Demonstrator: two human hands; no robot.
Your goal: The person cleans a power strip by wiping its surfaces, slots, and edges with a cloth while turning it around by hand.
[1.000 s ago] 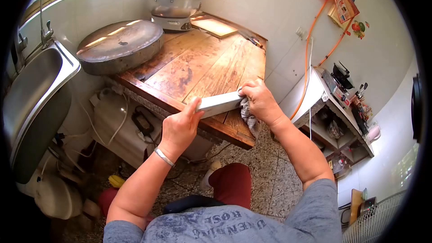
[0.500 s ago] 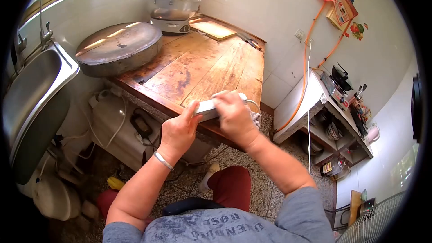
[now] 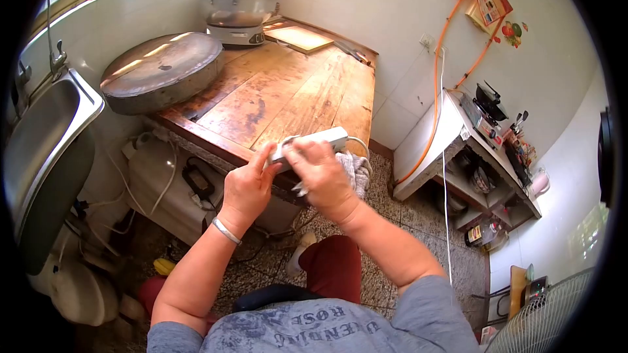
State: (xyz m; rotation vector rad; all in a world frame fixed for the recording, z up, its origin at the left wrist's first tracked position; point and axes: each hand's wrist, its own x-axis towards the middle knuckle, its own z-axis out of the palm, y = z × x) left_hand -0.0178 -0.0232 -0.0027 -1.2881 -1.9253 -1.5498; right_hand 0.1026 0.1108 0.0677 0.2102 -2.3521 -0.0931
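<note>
A white power strip (image 3: 330, 137) with a white cord leaving its far end is held over the near edge of the wooden table. My left hand (image 3: 247, 186) grips its near end between thumb and fingers. Across its top lies my right hand (image 3: 322, 180), fingers curled and slightly blurred. A small pale piece (image 3: 299, 189) pokes out below the right fingers; its kind is unclear. Just right of that hand hangs a grey-white bundle (image 3: 356, 171), cloth or gathered cord, I cannot tell which.
The wooden table (image 3: 288, 98) carries a large round lidded pan (image 3: 163, 68), a steamer pot (image 3: 239, 10) and a board (image 3: 301, 37). A steel sink (image 3: 49, 124) stands left. At right are a shelf unit (image 3: 418, 137), an orange hose (image 3: 432, 117) and a fan (image 3: 549, 320).
Both hands and the power strip have shifted slightly left in view. My right hand has slid toward the near end, baring more of the strip's far end. The grey-white bundle shows more.
</note>
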